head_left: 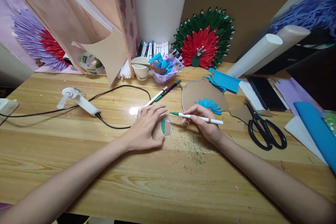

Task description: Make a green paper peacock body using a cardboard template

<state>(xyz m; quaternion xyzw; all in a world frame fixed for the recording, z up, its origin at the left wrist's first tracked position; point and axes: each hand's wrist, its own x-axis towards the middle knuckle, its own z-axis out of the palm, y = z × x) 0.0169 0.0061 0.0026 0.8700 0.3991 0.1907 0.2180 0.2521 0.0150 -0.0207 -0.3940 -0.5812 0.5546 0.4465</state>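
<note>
My right hand [206, 122] grips a white marker [202, 117] with a green brush-like tip, which points left just above a small cardboard cutout [168, 128]. The cutout has a rounded body and a narrow curved top; its left side is coloured green and its edge looks pale. My left hand [145, 126] rests on the table at the cutout's left, fingers and thumb spread around it. Whether a fingertip touches the cutout I cannot tell. Behind the hands lie another white marker [158, 95] and a dark, green-tipped pen [168, 90].
Black scissors [262, 126] lie right of a cardboard oval [191, 92] bearing blue paper petals [208, 105]. A corded white device [81, 101] lies left. A paper cup [141, 71], a bowl of scraps [164, 77] and a red-green paper fan [202, 47] stand behind.
</note>
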